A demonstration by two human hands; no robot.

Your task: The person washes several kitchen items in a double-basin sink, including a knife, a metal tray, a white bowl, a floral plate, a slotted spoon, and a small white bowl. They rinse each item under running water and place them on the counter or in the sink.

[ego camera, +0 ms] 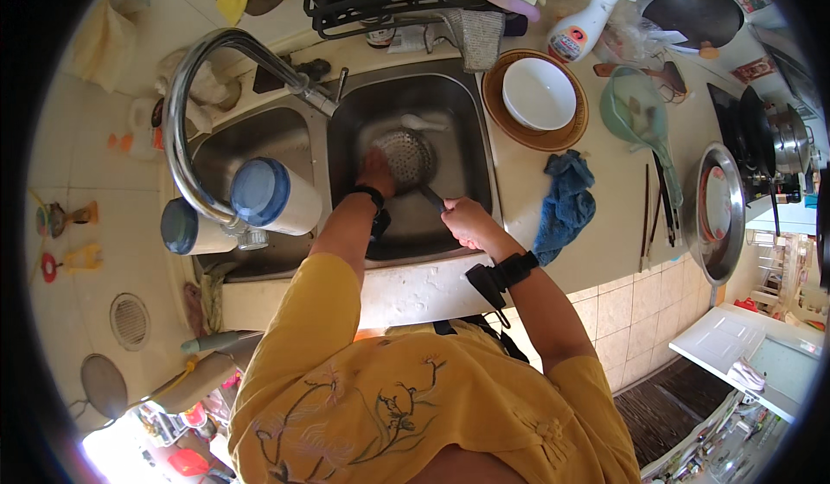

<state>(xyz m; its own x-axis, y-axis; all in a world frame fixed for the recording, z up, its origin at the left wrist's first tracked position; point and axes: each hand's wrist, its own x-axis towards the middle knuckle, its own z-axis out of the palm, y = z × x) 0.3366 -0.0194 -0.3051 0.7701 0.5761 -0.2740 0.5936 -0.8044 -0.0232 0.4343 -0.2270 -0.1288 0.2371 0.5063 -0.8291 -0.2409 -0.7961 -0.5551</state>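
Note:
A perforated metal skimmer (pixel 410 158) with a dark handle is held low in the right basin of the double steel sink (pixel 447 221). My right hand (pixel 468 223) is closed round the end of its handle. At the left edge of the round perforated head lies my left hand (pixel 376 171); its fingers are blurred and partly hard to make out, so its grip is unclear. Just above the skimmer, a white spoon (pixel 423 123) rests in the basin. On the counter to the right, a white bowl (pixel 539 94) sits in a brown dish (pixel 496 111), with a crumpled blue cloth (pixel 565 205) below them.
A chrome faucet (pixel 174 121) arches over the left basin, near two blue-ended containers (pixel 259 192). A black rack (pixel 389 4) and a spray bottle (pixel 583 24) stand behind. Farther right are a green strainer-like vessel (pixel 632 105), chopsticks (pixel 646 215) and a steel basin (pixel 713 260).

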